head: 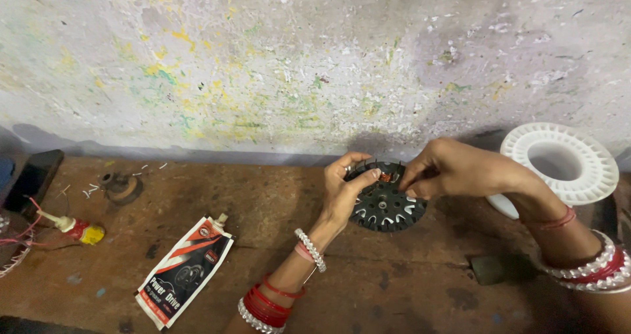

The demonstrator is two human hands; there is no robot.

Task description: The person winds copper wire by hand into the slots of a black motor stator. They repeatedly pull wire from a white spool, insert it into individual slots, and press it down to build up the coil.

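bangles on our wrists sit closest to us. our left hand (342, 193) grips the black toothed disc (386, 206) by its left edge, thumb over the top, holding it above the brown bench (368, 288). our right hand (453, 170) pinches the copper winding (386, 175) at the disc's upper rim. just beyond stands a white spool (578, 176).

My work spot by the old wall

In front of me is a pale wall (315, 58), all chipped and dotted with yellow and green paint specks. Under it is my worn brown wooden bench top (368, 288), with dark stains. The light is soft, and grey shadows sit where wall meets wood.
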